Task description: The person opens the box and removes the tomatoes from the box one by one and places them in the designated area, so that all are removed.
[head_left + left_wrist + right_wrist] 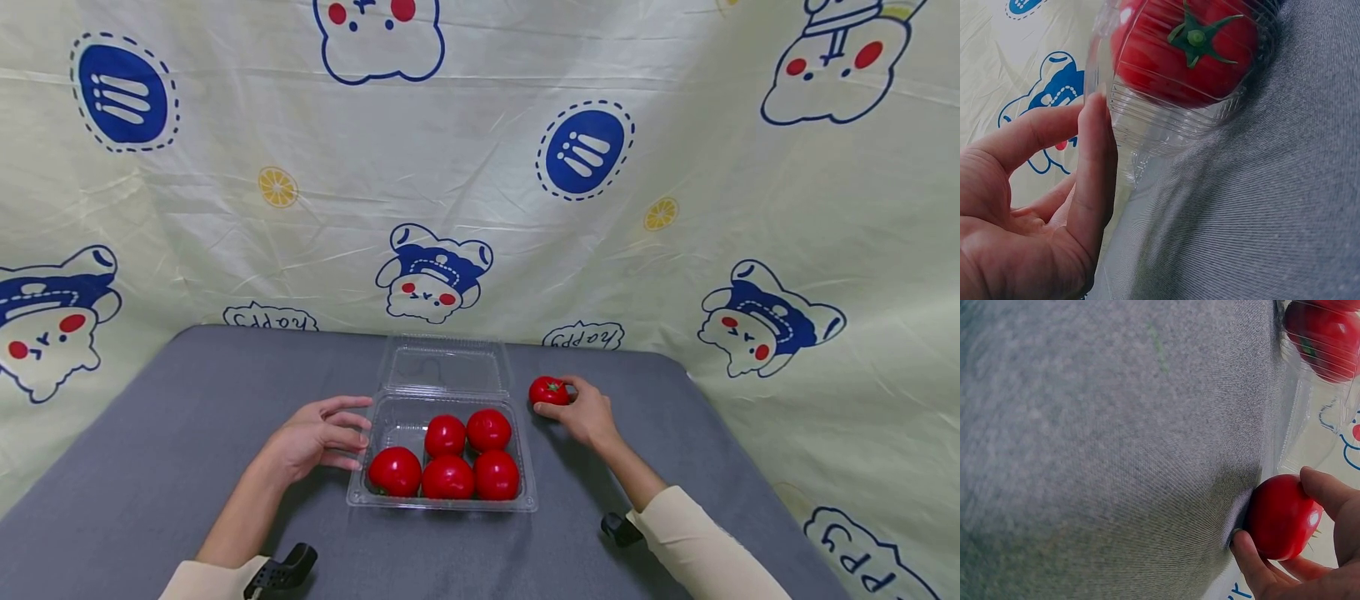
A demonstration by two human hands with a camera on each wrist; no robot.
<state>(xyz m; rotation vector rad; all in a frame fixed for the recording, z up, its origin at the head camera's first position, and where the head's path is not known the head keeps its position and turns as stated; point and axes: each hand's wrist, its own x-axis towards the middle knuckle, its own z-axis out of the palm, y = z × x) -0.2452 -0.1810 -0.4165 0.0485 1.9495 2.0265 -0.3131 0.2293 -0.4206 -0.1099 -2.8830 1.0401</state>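
A clear plastic box lies on the table with several red tomatoes in it, and its back left corner holds no tomato. My left hand is at the box's left side, fingers extended; in the left wrist view a fingertip meets the clear wall beside a tomato with a green stem. To the right of the box, my right hand pinches another tomato between thumb and fingers. The right wrist view shows that tomato at or just above the cloth; I cannot tell which.
The box's hinged lid is folded back, away from me. A grey cloth covers the table. Behind it hangs a pale curtain with printed bears. Each wrist wears a black band device.
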